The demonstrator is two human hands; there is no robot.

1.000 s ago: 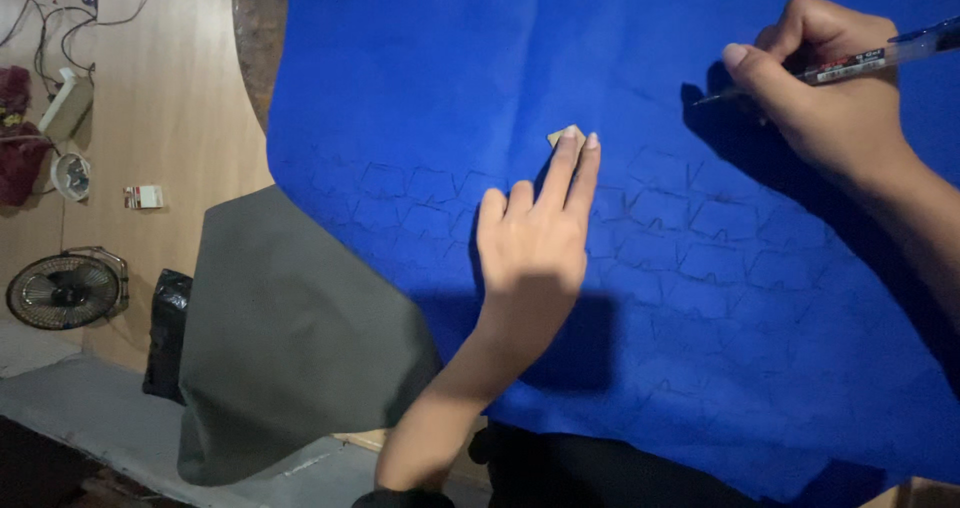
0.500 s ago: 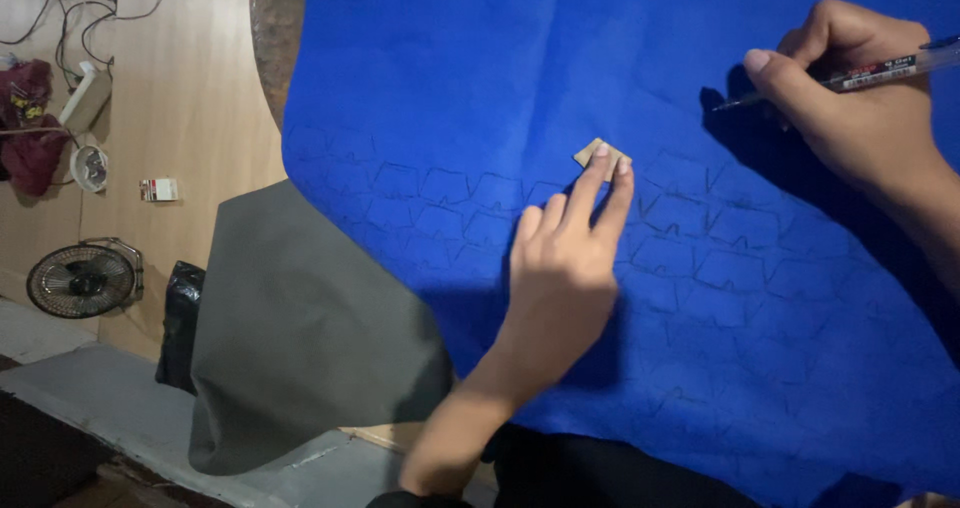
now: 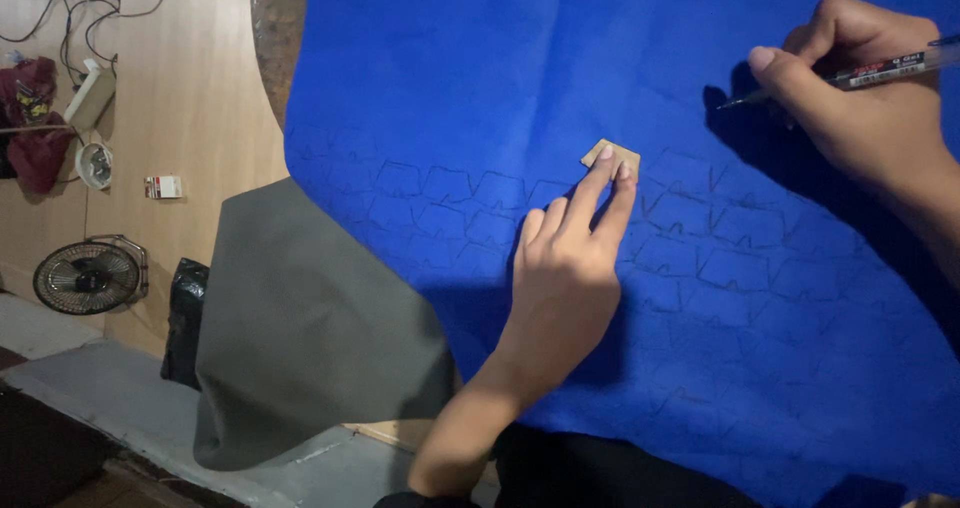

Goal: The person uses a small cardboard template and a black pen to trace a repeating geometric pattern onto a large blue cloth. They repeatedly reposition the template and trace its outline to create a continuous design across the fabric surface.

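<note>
1. Our left hand (image 3: 565,268) lies flat on the blue felt sheet (image 3: 480,88), fingers together, with the index and middle fingertips pressing down a small tan cardboard template (image 3: 610,155). The template sits near the sheet's centre, at about 12 o'clock from the hand.

2. Our right hand (image 3: 865,98) is at 2 o'clock from the template, well apart from it, and pinches a pen (image 3: 850,76) between thumb and fingers. The pen tip hovers just above or at the felt; we cannot tell which.

3. Rows of traced outlines (image 3: 480,203) already cover the felt from 9 o'clock of the template across to 3 o'clock and down toward 5 o'clock. We judge a good share of the tracing done.

4. The upper part of the sheet, toward 12 o'clock, shows no outlines, so much felt looks left to mark. The template's present spot appears not yet traced.

5. A grey sheet (image 3: 310,338) drapes off the worktop (image 3: 190,118) at 8 o'clock of the left hand, partly under the blue felt. A small fan (image 3: 90,276) stands on the floor at far 9 o'clock.
</note>
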